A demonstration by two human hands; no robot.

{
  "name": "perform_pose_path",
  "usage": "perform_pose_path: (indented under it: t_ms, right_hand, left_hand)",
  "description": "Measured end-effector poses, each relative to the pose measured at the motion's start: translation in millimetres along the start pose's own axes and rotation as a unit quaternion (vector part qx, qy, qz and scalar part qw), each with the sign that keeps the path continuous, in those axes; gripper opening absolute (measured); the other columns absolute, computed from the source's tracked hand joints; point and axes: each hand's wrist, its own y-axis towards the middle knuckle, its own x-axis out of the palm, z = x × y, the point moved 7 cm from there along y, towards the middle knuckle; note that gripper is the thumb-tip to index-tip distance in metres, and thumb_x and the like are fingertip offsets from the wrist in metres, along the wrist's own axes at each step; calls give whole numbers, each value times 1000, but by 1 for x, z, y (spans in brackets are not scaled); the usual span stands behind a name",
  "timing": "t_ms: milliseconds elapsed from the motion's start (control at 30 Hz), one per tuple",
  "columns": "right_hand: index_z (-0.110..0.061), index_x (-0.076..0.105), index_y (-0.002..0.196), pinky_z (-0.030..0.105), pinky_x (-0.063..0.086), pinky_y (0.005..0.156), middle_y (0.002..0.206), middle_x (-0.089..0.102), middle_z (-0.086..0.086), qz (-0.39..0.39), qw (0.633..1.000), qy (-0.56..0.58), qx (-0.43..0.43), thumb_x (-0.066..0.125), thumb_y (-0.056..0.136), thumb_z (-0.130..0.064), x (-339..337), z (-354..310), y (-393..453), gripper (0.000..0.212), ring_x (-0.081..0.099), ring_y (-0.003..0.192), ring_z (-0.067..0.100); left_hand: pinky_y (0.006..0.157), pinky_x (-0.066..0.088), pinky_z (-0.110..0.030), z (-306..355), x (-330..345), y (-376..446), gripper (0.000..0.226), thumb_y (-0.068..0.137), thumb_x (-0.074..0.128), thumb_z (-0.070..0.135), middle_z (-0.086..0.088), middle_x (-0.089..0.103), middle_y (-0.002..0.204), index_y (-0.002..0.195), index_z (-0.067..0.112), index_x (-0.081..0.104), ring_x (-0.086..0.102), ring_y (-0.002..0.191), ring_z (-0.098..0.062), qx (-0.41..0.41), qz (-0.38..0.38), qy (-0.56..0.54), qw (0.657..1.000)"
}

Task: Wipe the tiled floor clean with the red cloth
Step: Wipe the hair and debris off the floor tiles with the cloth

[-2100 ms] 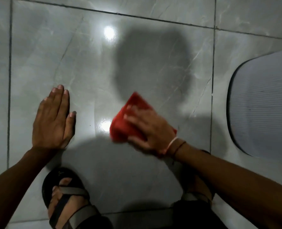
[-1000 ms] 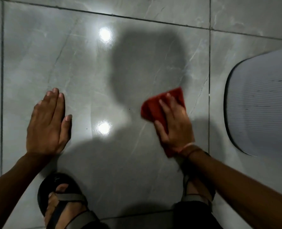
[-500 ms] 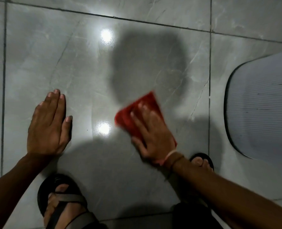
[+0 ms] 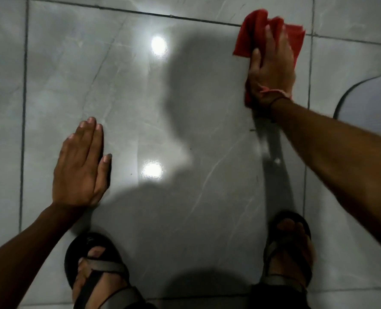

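The red cloth [image 4: 249, 34] lies bunched on the glossy grey tiled floor [image 4: 185, 121] at the far right corner of the big tile, across the grout line. My right hand [image 4: 272, 68] presses flat on top of it, arm stretched forward, covering most of the cloth. Over at the near left, my left hand [image 4: 80, 168] rests palm down on the tile with fingers together and holds nothing.
A pale ribbed mat with a dark rim [image 4: 372, 103] lies at the right edge. My two sandalled feet [image 4: 95, 270] [image 4: 289, 248] stand on the near part of the tile. Two lamp reflections [image 4: 158, 46] glare on the floor.
My right hand has swept the cloth from the middle of the tile forward and right to the tile's far corner. The left hand stayed planted.
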Motion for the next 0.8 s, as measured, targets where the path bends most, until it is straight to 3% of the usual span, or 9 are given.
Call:
perform_pose_path:
  t_ms: [100,167,267,367,433,500,600,667,800]
  right_hand:
    - [-20,27,159,50,24,128,168,23,14,1,999,12,-40,41,105,-41,10,-59,-64,59,23,155,30]
    - [-20,33,157,50,21,129,166,26,14,-98,966,28,-240,49,102,-37,22,-111,-161,60,22,156,30]
    - [-19,43,152,45,27,124,164,32,13,-271,776,64,-566,55,99,-35,22,-148,-314,57,35,149,30]
    - [-14,52,146,41,36,116,160,41,15,-321,653,96,-679,51,100,-28,26,-146,-317,48,48,137,28]
    - [-10,60,139,47,42,113,149,55,18,-262,678,98,-680,47,99,-25,35,-154,-259,44,53,131,31]
    - [-10,56,141,51,37,119,148,55,19,-181,784,88,-587,40,104,-31,41,-165,-162,46,51,137,33]
    - [-21,44,152,49,31,125,160,40,13,-103,942,28,-317,48,102,-42,44,-157,-50,54,38,148,31]
    - [-24,37,155,47,30,126,164,34,10,-113,954,3,-276,44,102,-47,44,-154,-63,58,31,153,28]
    - [-19,43,152,45,31,126,163,35,14,-186,896,32,-403,52,100,-46,16,-121,-211,59,32,153,28]
  left_hand:
    - [130,26,-55,-1,1,0,63,111,37,27,-21,28,174,165,-3,32,27,163,-36,-2,1,-1,1000]
    - [130,27,-55,-1,1,-1,63,111,36,28,-20,28,174,165,-3,32,27,163,-35,-4,2,3,1000]
    - [129,27,-53,-2,0,0,63,110,35,28,-18,27,175,166,-2,32,26,163,-33,-14,1,3,1000]
    - [130,28,-54,-1,0,0,63,110,37,28,-18,27,175,166,-1,32,26,163,-33,-18,-2,-2,1000]
    - [130,27,-53,-2,1,-1,63,110,37,27,-17,27,175,166,0,32,26,163,-33,-16,-4,-2,1000]
    - [130,26,-52,-2,1,0,63,109,38,26,-17,28,175,166,-1,33,27,163,-33,-17,1,4,1000]
    - [131,26,-52,0,-1,0,62,110,38,26,-18,29,175,165,-2,34,28,163,-34,-14,7,4,1000]
    - [132,24,-50,-1,-1,1,62,110,38,27,-18,29,174,165,-2,34,27,163,-34,-14,4,-2,1000]
    - [134,16,-41,-1,-2,1,62,111,36,28,-17,28,175,166,-1,33,26,163,-31,-17,7,9,1000]
